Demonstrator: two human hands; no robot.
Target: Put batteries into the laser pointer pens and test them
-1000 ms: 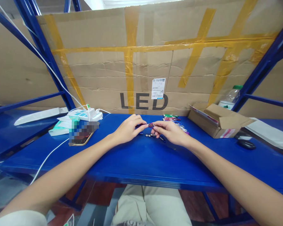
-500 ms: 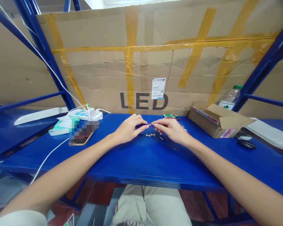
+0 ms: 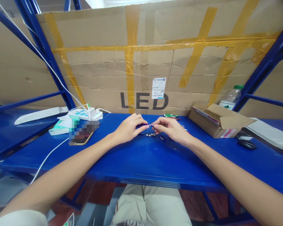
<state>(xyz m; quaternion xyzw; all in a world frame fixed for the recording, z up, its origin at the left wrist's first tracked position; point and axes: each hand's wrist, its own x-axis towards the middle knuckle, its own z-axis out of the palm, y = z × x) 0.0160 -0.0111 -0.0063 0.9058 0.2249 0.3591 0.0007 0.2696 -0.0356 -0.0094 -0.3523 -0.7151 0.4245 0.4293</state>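
Observation:
Between my two hands is a slim, shiny blue-purple tube, lying roughly level just above the table. My left hand is closed, pinching its left part between thumb and fingers. At the other end, my right hand pinches the small silvery tip; the fingers hide part of it. Several small round silver discs lie in a row just below the hands. A blue looped clip rests under my right hand, and a short dark blue piece lies near my left fingertips.
Green and red slim pieces lie behind my right hand. An open cardboard box, a black mouse and a bottle stand right. Left are a phone and a power strip. A large cardboard sheet backs the blue table.
My right fingers have shifted slightly at the tube's tip. The grip of both hands is otherwise the same, and the things on the table have stayed put.

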